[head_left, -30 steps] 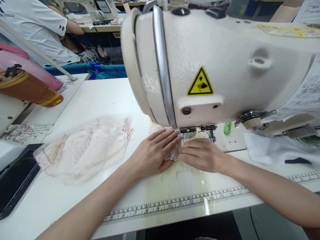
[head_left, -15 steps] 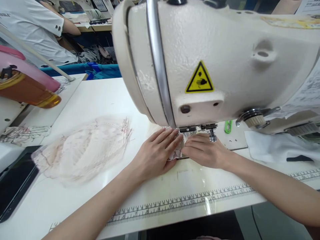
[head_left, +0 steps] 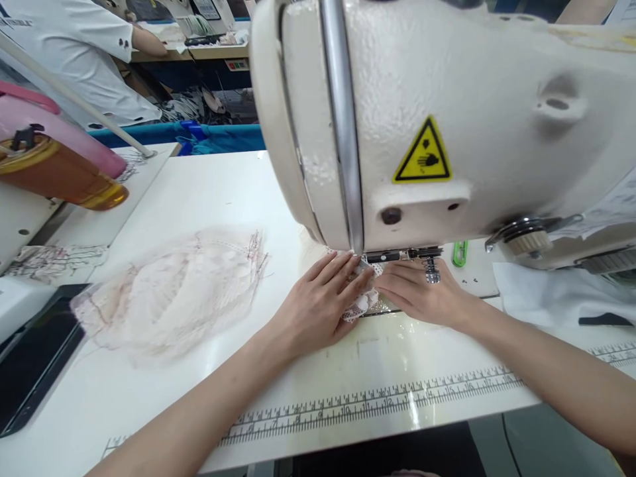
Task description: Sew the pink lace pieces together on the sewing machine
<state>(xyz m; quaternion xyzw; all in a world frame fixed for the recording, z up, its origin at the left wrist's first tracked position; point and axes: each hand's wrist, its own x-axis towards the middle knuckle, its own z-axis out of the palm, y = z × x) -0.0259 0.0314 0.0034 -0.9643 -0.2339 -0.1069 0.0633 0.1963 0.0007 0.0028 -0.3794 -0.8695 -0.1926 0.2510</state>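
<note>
My left hand (head_left: 318,305) lies flat on a small piece of white lace (head_left: 362,305) under the head of a cream sewing machine (head_left: 447,119). Its fingers are stretched out and press the lace down. My right hand (head_left: 422,291) lies flat beside it, fingers together and pointing left, touching the same lace just below the presser foot (head_left: 387,257). Most of the lace is hidden under both hands and the needle area is partly hidden by the machine head.
A pile of pale pink lace pieces (head_left: 173,291) lies to the left on the white table (head_left: 209,192). A ruler strip (head_left: 377,401) runs along the front edge. A dark tablet (head_left: 30,358) and an amber bottle (head_left: 59,175) are far left. Another person in white (head_left: 74,53) sits behind.
Both hands have slid the lace a little farther in under the presser foot. The camera has shifted slightly to the left.
</note>
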